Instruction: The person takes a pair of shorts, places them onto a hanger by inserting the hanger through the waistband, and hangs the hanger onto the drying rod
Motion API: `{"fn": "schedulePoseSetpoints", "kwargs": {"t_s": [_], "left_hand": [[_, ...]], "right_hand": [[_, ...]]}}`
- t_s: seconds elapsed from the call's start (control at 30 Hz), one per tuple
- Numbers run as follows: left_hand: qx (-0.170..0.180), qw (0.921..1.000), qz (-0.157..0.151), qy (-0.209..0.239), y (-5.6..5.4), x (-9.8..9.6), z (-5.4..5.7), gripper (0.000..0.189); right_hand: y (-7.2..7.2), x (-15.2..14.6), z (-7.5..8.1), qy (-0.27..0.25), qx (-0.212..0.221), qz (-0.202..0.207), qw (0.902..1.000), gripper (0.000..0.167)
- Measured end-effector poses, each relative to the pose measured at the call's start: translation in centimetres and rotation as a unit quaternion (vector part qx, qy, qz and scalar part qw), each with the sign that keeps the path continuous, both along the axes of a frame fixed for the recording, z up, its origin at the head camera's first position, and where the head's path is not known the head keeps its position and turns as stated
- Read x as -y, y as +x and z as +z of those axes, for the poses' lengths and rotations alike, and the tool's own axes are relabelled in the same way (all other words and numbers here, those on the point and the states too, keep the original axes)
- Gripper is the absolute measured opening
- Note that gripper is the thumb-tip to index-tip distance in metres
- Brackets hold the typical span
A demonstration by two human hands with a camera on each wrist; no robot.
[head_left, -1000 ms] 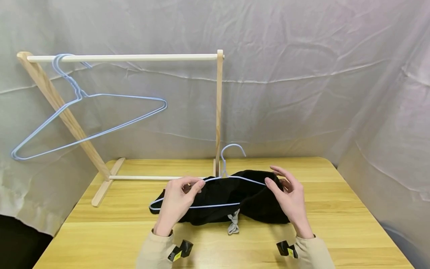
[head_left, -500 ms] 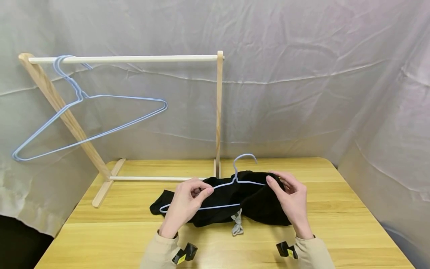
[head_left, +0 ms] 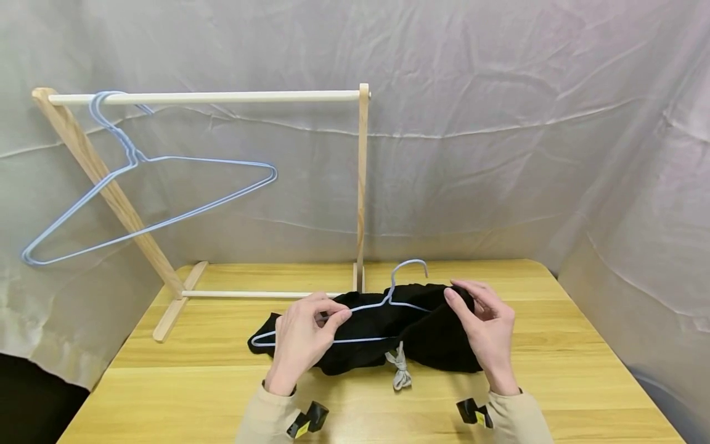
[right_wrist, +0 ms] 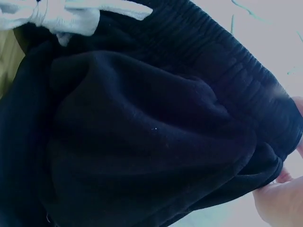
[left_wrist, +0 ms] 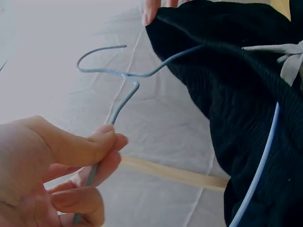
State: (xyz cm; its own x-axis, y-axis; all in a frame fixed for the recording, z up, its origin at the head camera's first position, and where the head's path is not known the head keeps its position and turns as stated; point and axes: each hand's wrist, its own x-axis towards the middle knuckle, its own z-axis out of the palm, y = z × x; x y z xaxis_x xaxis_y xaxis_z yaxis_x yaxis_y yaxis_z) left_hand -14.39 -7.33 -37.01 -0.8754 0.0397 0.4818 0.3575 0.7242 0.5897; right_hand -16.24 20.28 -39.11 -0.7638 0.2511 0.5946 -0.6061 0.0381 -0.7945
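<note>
Wooden table (head_left: pixel 588 382): left hand (head_left: pixel 304 336) pinching blue hanger (head_left: pixel 389 300); right hand (head_left: pixel 489 330) gripping black garment (head_left: pixel 438 340); wrist camera (head_left: pixel 466 409) with yellow label (head_left: pixel 480 418), lettering illegible.

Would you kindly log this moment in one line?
left hand: pinches hanger; right hand: grips black garment; hanger: partly inside it; drawstring: tied

Rack (head_left: pixel 233 97) sits back-left on the table (head_left: pixel 566 364), hangers (head_left: pixel 133 158) at its left end; garment (head_left: pixel 438 342) in front, rightish, with another hanger (head_left: pixel 392 288) partly inside.
</note>
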Motion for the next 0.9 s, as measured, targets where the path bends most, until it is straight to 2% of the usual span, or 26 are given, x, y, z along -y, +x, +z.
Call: {"fn": "schedulePoseSetpoints", "kwargs": {"t_s": [0.13, 0.23, 0.4, 0.53, 0.63, 0.77, 0.9], "left_hand": [[-0.039, 0.9992, 0.0, -0.009, 0.1, -0.7, -0.2, 0.005], [-0.056, 0.9984, -0.009, 0.002, 0.1, -1.4, -0.5, 0.005], [-0.049, 0.9972, -0.023, 0.051, 0.1, -2.4, -0.9, 0.007], [-0.039, 0.9962, -0.036, 0.069, 0.0, -2.8, -1.2, 0.006], [-0.028, 0.9956, -0.049, 0.075, -0.1, -3.0, -1.4, 0.005], [-0.015, 0.9944, -0.062, 0.084, -0.2, -3.2, -1.5, 0.01], [-0.001, 0.9938, -0.068, 0.088, -0.2, -3.1, -1.4, 0.009]], "right_hand": [[0.1, 0.2, 0.0, 0.008, -0.014, 0.007, 0.9999, 0.023], [0.2, 0.6, 0.1, 0.004, -0.035, 0.016, 0.9993, 0.022], [0.2, 1.0, 0.0, 0.018, -0.048, 0.026, 0.9983, 0.023], [0.0, 1.2, -0.3, 0.071, -0.048, 0.021, 0.9961, 0.025], [-0.1, 1.0, -0.6, 0.135, -0.06, -0.002, 0.989, 0.028], [-0.3, 0.8, -0.9, 0.211, -0.082, -0.023, 0.9737, 0.034], [-0.6, 0.6, -0.8, 0.246, -0.123, -0.016, 0.9613, 0.038]]}}
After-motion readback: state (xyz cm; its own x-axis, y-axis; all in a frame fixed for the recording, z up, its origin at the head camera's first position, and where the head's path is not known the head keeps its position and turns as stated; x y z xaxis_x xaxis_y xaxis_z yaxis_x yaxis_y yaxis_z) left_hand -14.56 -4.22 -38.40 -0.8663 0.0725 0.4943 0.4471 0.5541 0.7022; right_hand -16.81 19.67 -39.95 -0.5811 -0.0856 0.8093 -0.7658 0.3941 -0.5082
